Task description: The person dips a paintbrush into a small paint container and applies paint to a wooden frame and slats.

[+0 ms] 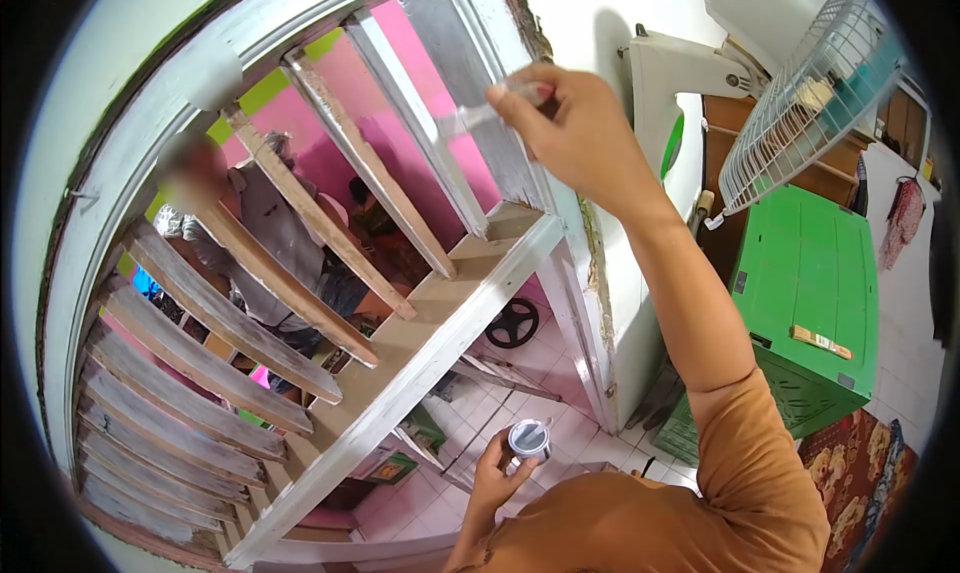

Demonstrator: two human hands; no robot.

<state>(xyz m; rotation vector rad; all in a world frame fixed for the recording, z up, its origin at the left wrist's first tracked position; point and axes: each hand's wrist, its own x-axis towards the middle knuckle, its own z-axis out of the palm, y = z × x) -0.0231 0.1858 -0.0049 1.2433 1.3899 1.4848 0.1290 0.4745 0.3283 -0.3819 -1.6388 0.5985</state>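
Note:
My right hand point(585, 138) is raised at the upper middle, its fingers pinched round the handle of a paintbrush point(468, 123). Motion blurs the brush; its pale tip is at one of the upright slats point(410, 113), and I cannot tell whether it touches. Lower down, my left hand point(490, 485) is wrapped round a small open paint can point(528, 439) with greyish-white paint inside. The slats stand in a wooden frame point(400, 388), partly white and partly bare brown.
Behind the slats a person in a grey shirt point(275, 238) sits in a pink-walled room. At right stand a wire-caged fan point(800, 113) and a green plastic cabinet point(810, 283) with a second paintbrush point(820, 343) on top. A black wheel point(512, 323) shows below the frame.

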